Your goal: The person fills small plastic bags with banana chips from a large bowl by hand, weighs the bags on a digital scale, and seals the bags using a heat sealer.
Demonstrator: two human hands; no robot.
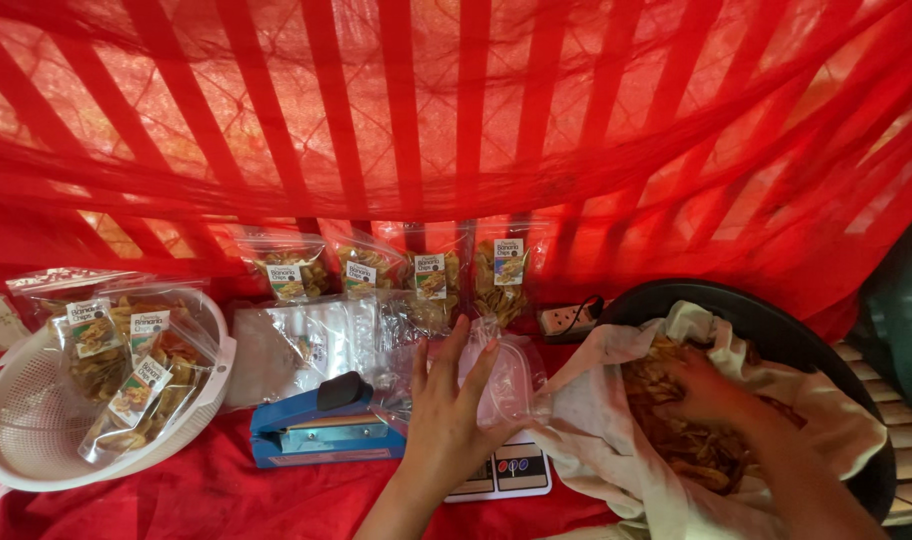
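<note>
Just left of the black basin [776, 330], our left hand [446, 410] holds a clear plastic bag [506, 375] over the small scale [506, 470], fingers spread apart along the bag's side, its mouth turned right toward the basin. Inside the basin, on the white cloth [596, 420], our right hand [706, 390] is buried in the heap of chips [691, 445]; we cannot tell if those fingers are closed on any. So the chips lie to the right of the bag, close by, right hand nearest. Further left of the basin sit the blue sealer [321, 430], then the white basket [36, 430] of filled packets. More packets [431, 275] stand behind, a power strip [566, 320] beside the basin's rim. Only the cloth's fold lies between.
</note>
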